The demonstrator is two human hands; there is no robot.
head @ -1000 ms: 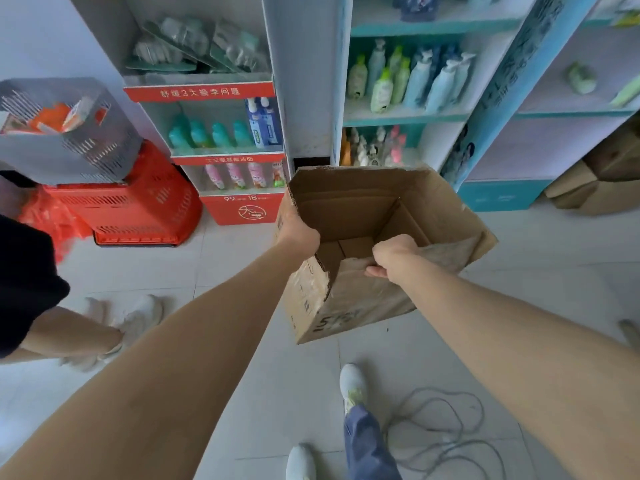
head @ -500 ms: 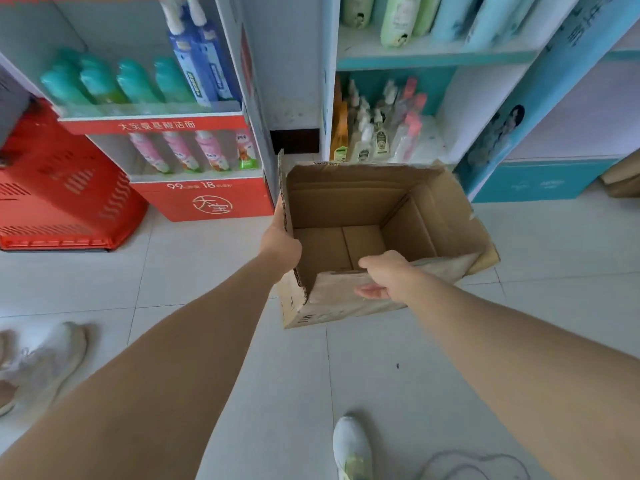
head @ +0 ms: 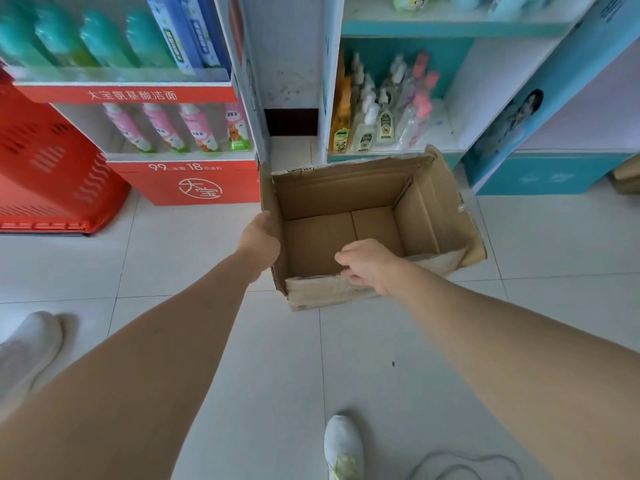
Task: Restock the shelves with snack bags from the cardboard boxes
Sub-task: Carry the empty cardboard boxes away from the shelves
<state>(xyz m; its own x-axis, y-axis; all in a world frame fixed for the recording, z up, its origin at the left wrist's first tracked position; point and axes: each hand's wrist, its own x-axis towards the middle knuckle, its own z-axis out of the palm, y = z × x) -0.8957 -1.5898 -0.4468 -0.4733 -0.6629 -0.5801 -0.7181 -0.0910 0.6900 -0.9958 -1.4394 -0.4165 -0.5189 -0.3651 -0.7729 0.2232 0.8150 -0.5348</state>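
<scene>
An open, empty brown cardboard box sits low on the white tiled floor in front of the shelves. No snack bags show inside it. My left hand grips the top edge of the box's left wall. My right hand is curled over the crumpled near flap, fingers inside and thumb outside. Both of my arms reach forward and down to the box.
A red display stand with pink and green tubes is at the left, with stacked red baskets beside it. A teal shelf with pump bottles stands behind the box. Another person's white shoe, my shoe and a cable are on the floor.
The box has gone down from chest height to the floor between the two shelves, and my view has dropped closer to it. Both hands stay on it.
</scene>
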